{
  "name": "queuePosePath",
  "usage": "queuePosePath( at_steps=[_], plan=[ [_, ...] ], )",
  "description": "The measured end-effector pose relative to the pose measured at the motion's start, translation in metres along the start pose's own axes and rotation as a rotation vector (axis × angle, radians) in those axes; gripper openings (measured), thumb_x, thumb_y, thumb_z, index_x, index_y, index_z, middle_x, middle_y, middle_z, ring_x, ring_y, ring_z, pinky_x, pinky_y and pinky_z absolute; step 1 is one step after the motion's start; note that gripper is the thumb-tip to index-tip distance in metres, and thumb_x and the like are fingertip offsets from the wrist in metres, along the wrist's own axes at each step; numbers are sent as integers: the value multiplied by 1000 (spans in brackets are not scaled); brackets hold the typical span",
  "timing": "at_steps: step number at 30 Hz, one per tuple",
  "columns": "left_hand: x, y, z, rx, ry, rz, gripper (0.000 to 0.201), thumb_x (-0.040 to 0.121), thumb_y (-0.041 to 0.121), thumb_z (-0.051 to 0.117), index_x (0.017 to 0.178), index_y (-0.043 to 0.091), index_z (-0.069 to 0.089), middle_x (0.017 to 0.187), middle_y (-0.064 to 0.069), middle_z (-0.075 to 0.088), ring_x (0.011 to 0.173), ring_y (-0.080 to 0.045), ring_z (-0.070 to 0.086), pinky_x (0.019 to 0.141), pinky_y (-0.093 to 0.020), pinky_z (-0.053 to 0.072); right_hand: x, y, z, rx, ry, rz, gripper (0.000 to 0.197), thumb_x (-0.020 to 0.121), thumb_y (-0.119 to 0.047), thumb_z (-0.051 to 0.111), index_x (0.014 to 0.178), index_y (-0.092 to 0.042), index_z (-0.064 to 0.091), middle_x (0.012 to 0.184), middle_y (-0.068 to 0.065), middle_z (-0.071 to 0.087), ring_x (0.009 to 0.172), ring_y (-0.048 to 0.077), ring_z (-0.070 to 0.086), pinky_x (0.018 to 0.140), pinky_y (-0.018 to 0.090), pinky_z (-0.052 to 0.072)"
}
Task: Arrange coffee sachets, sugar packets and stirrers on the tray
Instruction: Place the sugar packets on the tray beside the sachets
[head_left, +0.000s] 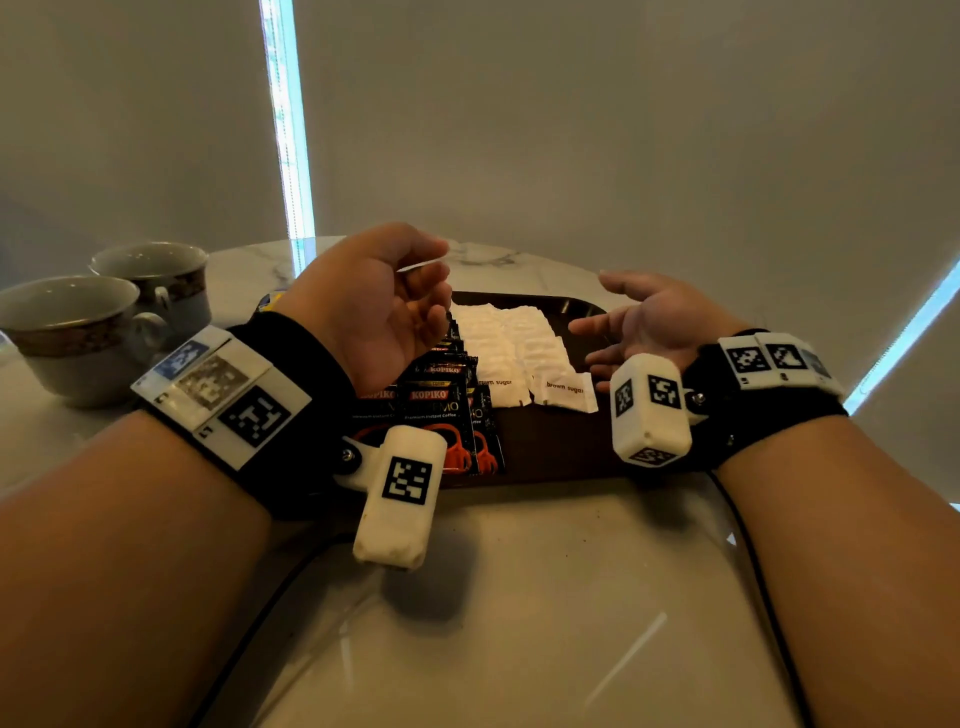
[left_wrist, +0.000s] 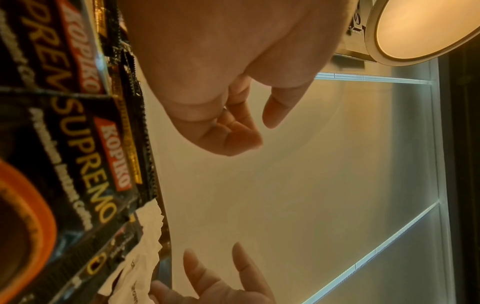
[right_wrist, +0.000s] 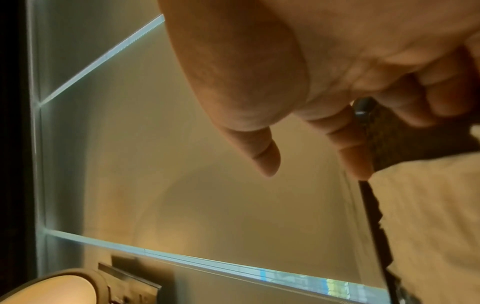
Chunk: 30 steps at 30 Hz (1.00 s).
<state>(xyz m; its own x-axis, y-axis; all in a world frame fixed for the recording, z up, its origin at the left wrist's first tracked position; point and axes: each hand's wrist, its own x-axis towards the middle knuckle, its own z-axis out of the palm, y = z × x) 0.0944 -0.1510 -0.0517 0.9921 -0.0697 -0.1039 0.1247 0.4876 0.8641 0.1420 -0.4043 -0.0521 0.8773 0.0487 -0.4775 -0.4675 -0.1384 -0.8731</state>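
A dark brown tray (head_left: 571, 452) lies on the table. Black Kopiko coffee sachets (head_left: 434, 400) overlap in a column on its left side, close up in the left wrist view (left_wrist: 85, 148). White sugar packets (head_left: 511, 343) lie in two columns beside them. My left hand (head_left: 436, 275) hovers above the sachets with loosely curled fingers. In the left wrist view the left hand (left_wrist: 259, 131) has thumb and fingers apart with nothing between. My right hand (head_left: 608, 322) hovers over the tray's right side, palm turned left, fingers spread and empty. I see no stirrers.
Two patterned teacups (head_left: 67, 332) (head_left: 156, 280) stand at the table's left. The marble table (head_left: 519, 597) stretches toward me in front of the tray. A small yellow and blue item (head_left: 270, 302) peeks out behind my left wrist. Black cables (head_left: 753, 571) trail from both wrists.
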Motion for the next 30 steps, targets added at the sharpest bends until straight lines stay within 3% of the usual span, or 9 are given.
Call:
queuePosePath(
  at_steps=[3, 5, 10, 13, 15, 19, 22, 25, 30],
  plan=[
    [0, 1, -1, -7, 5, 7, 16, 91, 16, 64, 106, 11, 61, 72, 0, 60, 56, -10, 56, 45, -20, 45, 2, -3, 2, 29, -72, 20, 67, 90, -66, 49, 128, -12, 58, 129, 31, 44, 122, 46, 45, 105, 59, 41],
    [0, 1, -1, -3, 0, 8, 15, 91, 16, 63, 105, 11, 61, 72, 0, 60, 56, -10, 56, 45, -20, 45, 4, -4, 6, 29, -94, 18, 68, 88, -66, 50, 129, -12, 56, 143, 34, 37, 134, 51, 38, 112, 63, 33],
    [1, 2, -1, -3, -6, 10, 7, 92, 15, 63, 98, 12, 63, 72, 0, 59, 55, -10, 56, 46, -19, 45, 3, -4, 8, 52, -83, 3, 68, 90, -65, 49, 131, -11, 52, 151, 33, 31, 128, 52, 41, 96, 61, 44],
    [1, 2, 0, -4, 1, 21, 7, 92, 15, 62, 98, 12, 63, 71, 0, 59, 55, -10, 56, 46, -19, 45, 5, -5, 4, 74, -39, -5, 68, 90, -68, 46, 130, -13, 53, 156, 32, 23, 144, 52, 22, 104, 63, 34],
    [1, 1, 0, -4, 3, 19, 7, 92, 15, 62, 98, 12, 63, 71, 0, 59, 55, -10, 56, 45, -19, 45, 7, -5, 2, 90, -46, 0, 70, 90, -69, 46, 131, -13, 51, 157, 34, 21, 146, 53, 18, 107, 65, 31],
    [3, 0, -1, -1, 1, 6, 9, 92, 17, 63, 100, 12, 63, 72, 1, 60, 56, -10, 57, 45, -20, 45, 9, -2, 9, 136, -86, -1, 73, 91, -67, 46, 135, -10, 48, 154, 36, 26, 135, 55, 36, 84, 57, 47],
    [4, -2, -2, 12, -3, 3, 14, 92, 18, 64, 104, 12, 64, 72, 0, 61, 56, -10, 58, 46, -20, 47, 17, 3, 10, 167, -97, -44, 75, 90, -66, 49, 136, -8, 48, 156, 33, 27, 143, 48, 29, 95, 53, 43],
    [3, -3, -2, -4, -12, 4, 18, 91, 18, 64, 107, 11, 64, 73, 0, 61, 57, -11, 59, 47, -21, 48, 22, 6, 6, 233, -112, -61, 72, 90, -65, 50, 133, -7, 52, 148, 32, 40, 133, 46, 43, 87, 52, 49],
    [3, -1, -5, -36, -17, 18, 11, 91, 17, 62, 100, 11, 64, 72, 0, 60, 59, -11, 58, 49, -21, 47, 28, 9, -2, 346, -36, -131, 72, 89, -65, 51, 133, -8, 53, 154, 34, 28, 146, 47, 23, 108, 53, 32]
  ],
)
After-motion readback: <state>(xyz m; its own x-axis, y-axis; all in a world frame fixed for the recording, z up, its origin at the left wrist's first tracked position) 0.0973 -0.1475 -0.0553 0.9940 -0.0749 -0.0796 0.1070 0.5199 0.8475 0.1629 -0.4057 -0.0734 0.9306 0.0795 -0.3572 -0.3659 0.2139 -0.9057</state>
